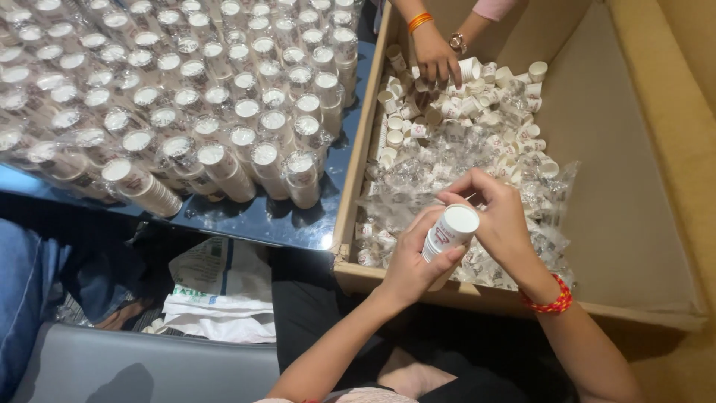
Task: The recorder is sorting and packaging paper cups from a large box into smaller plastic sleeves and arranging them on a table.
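My left hand [412,261] is wrapped around a short stack of white paper cups [448,233], held bottom-up over the near edge of a large cardboard box [619,224]. My right hand [498,216], with a red bead bracelet on its wrist, pinches at the top of the stack with thumb and fingers. Below my hands the box holds a heap of loose small paper cups [477,101] and crumpled clear plastic wrappers [425,179].
Another person's hand [435,54], with an orange bangle and a watch, reaches into the cups at the box's far end. On the left, several wrapped cup stacks [186,112] stand packed on a glossy dark table [253,220]. A white bag [216,295] lies below it.
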